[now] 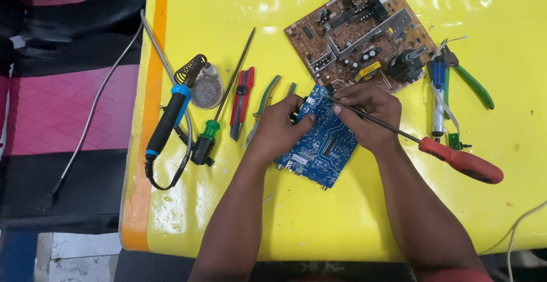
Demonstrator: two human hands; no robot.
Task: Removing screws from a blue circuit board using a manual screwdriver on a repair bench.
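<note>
A blue circuit board (319, 145) lies on the yellow table (353, 219) in front of me. My left hand (279, 128) grips its left edge, fingers curled over the top. My right hand (367, 114) pinches the thin metal shaft of a red-handled screwdriver (461, 162), whose tip rests near the board's upper edge; the handle sticks out to the right. Pliers with green handles (265, 96) lie partly hidden under my left hand.
A brown circuit board (364, 37) lies behind. On the left are a blue-and-black soldering iron (168, 119) on its stand, a green-handled screwdriver (219, 114) and a red utility knife (242, 102). Green-handled cutters (470, 82) and a blue desoldering pump (437, 96) lie right.
</note>
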